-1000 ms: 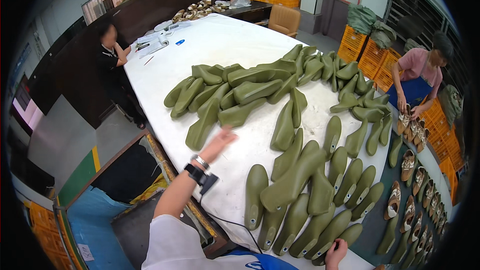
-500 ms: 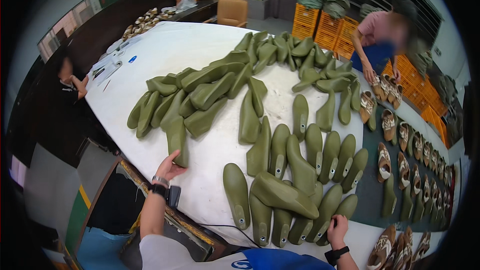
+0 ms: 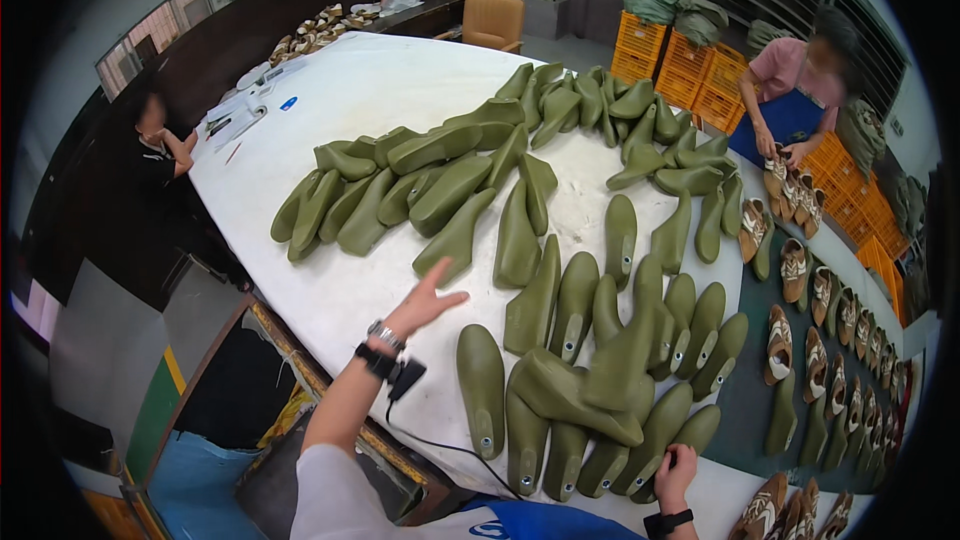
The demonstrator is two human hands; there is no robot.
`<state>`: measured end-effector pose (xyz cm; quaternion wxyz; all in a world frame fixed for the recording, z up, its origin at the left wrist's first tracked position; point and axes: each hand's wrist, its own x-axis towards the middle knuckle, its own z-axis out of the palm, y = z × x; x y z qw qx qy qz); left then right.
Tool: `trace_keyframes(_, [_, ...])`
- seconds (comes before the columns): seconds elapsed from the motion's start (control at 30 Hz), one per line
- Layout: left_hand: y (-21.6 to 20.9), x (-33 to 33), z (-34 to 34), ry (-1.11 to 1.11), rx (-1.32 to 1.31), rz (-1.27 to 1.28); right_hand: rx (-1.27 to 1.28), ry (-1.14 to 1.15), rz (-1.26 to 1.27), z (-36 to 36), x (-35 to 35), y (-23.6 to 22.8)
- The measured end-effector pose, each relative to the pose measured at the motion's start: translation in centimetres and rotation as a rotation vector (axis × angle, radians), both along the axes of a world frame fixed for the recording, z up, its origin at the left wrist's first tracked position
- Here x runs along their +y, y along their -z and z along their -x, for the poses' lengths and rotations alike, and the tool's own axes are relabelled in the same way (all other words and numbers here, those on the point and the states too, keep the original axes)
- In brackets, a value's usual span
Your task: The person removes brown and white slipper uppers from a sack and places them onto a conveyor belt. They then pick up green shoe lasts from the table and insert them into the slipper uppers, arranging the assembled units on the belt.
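Many green shoe lasts lie on the white table. My left hand [image 3: 425, 302] is over the table with its fingers spread, holding nothing. It is nearest a last [image 3: 455, 237] at the lower edge of the far heap. My right hand [image 3: 677, 475] is low at the right, its fingers curled against the end of a last [image 3: 697, 428] in the front row. Between my hands, one last [image 3: 572, 395] lies crosswise over the row. Another last [image 3: 628, 345] rests tilted on top of it, toe pointing away from me.
At right, brown-and-white shoes [image 3: 778, 340] and lasts stand in rows on a dark green surface. Across from me, a person in pink [image 3: 795, 80] handles shoes. Another person [image 3: 160, 155] leans on the left edge. A black cable [image 3: 440, 443] crosses the table's near edge. Orange crates [image 3: 640, 45] stand behind.
My left hand has let go of the last it gripped and moved right and away from me. A tilted last now lies on the front group. My right hand has barely moved.
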<state>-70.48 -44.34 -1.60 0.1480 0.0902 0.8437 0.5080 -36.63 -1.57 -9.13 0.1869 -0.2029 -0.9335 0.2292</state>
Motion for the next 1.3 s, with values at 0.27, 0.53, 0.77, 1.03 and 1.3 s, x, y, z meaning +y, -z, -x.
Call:
trace_keyframes(0.27, [9.3, 0.7, 9.5, -0.2, 0.129, 0.846, -0.001, 0.035, -0.031, 0.0, -0.2, 0.3])
trace_keyframes(0.53, [-0.2, 2.8, 3.5, -0.036, -0.547, -0.599, 0.031, 0.031, -0.007, 0.0, -0.3, 0.5])
trace_keyframes(0.77, [-3.0, 6.2, 2.3, 0.397, 0.019, -0.251, 0.023, 0.023, -0.017, 0.2, -0.2, 0.4])
trace_keyframes(1.03, [5.1, 10.6, 5.3, 0.816, 0.045, 0.426, 0.036, 0.03, -0.026, 0.3, -0.4, 0.4])
trace_keyframes(1.3, [1.2, 11.0, 1.9, 0.645, 0.199, 0.43, 0.019, 0.039, 0.005, 0.4, -0.4, 0.5])
